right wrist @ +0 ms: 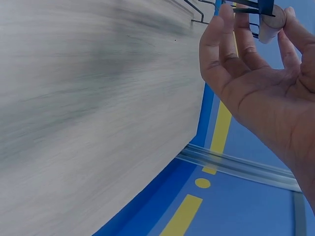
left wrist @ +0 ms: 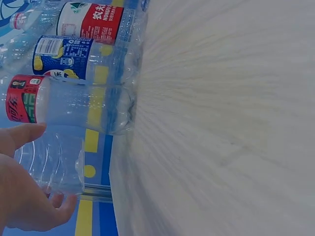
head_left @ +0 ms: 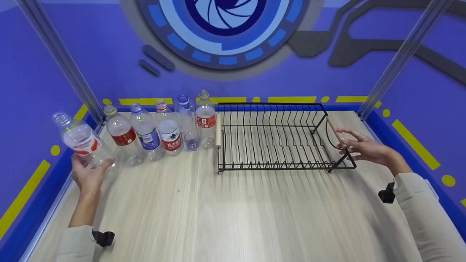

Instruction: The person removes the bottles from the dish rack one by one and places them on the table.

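My left hand (head_left: pixel 89 175) grips a clear plastic bottle (head_left: pixel 81 135) with a white and red label around its lower part, thumb on one side and fingers on the other. The bottle leans left, and in the left wrist view its base (left wrist: pixel 74 164) shows a gap from the tabletop. Beside it stands a bottle with a red label (head_left: pixel 124 137). At the right, my right hand (head_left: pixel 367 148) holds the wooden handle (head_left: pixel 335 131) of a black wire dish rack (head_left: pixel 276 168), with thumb and fingers on both sides of it.
Several uncapped bottles stand in a row left of the rack, among them a blue-labelled one (head_left: pixel 148 140), a white-and-red-labelled one (head_left: pixel 170 136), an unlabelled one (head_left: pixel 188 127) and a red-labelled one (head_left: pixel 206 122) close to the rack's left handle (head_left: pixel 218 131). Walls border the wooden table (head_left: pixel 218 218).
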The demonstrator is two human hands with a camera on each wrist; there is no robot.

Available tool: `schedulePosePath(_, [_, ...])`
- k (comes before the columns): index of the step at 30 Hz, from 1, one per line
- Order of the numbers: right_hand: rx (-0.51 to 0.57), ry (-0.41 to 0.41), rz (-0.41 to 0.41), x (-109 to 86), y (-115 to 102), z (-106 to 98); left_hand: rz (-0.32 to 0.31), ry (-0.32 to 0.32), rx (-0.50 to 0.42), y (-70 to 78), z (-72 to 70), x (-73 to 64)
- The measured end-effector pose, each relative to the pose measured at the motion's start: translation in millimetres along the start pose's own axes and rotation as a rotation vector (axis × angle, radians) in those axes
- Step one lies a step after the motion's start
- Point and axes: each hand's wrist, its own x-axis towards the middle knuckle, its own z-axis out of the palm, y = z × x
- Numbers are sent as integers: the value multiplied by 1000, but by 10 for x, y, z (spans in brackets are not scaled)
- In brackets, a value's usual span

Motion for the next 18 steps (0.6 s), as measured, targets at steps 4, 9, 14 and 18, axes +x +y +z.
schedulePosePath(4, [9, -7, -18, 10, 25, -7, -14, 7, 4, -35, 40, 46])
schedulePosePath(9, [24, -25, -40, -8, 60, 0, -50, -26, 25, -87, 79, 118])
schedulePosePath(14, [32, 3, -23, -20, 62, 25, -45, -45, 33, -145, 144, 163])
schedulePosePath(18, [34, 11, -30, -21, 51, 50, -24, -60, 47, -185, 183, 187])
